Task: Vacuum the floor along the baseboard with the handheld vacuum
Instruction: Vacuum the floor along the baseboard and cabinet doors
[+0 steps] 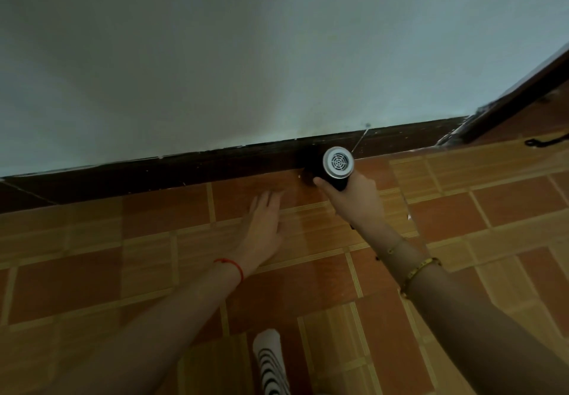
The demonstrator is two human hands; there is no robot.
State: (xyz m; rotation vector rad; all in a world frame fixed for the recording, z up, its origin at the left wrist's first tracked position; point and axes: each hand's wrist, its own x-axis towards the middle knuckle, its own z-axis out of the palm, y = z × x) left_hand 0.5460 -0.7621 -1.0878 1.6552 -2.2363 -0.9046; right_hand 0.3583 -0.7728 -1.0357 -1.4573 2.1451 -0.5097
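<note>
My right hand (357,197) grips a black handheld vacuum (334,167) whose round silver vented end faces the camera. Its nozzle end points at the dark brown baseboard (184,167) where that meets the floor; the nozzle tip itself is hidden in shadow. My left hand (261,225) lies flat with straight fingers on the orange tiled floor (462,210), just left of the vacuum and a little short of the baseboard. It holds nothing.
A pale wall (277,56) rises above the baseboard. At the right the baseboard turns a corner (462,130) and runs toward the upper right. A small black object (538,141) lies on the tiles near that corner. A striped leg (271,364) shows at the bottom.
</note>
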